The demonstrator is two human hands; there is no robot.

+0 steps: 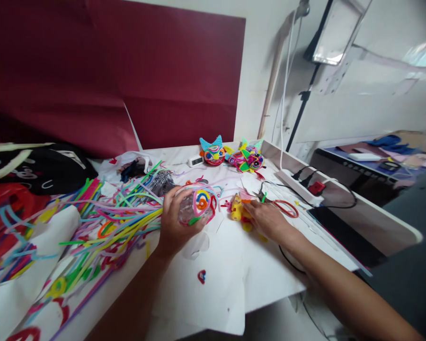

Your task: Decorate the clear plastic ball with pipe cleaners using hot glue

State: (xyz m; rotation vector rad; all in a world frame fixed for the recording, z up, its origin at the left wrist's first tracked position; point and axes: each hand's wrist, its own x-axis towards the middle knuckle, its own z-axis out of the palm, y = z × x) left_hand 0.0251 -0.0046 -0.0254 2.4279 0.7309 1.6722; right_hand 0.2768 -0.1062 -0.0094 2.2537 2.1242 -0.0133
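My left hand [175, 220] is closed around a clear plastic container [188, 213] with colourful pipe-cleaner coils on its side, including a round blue, yellow and orange spiral. To the right, my right hand [266, 218] is curled over a yellow hot glue gun [237, 208] on the white table, hiding part of it. A pair of scissors with red handles [287, 208] lies just beyond that hand. In front of the container, a small red and blue pipe-cleaner piece [201, 276] rests on white paper [213, 303].
Loose pipe cleaners [128, 227] cover the left side. Two decorated pipe-cleaner figures [215, 154] stand at the back, beside a small white digital display [195, 161]. A power strip [301, 187] with plugs and black cables runs along the right, near a black flat panel [348, 237].
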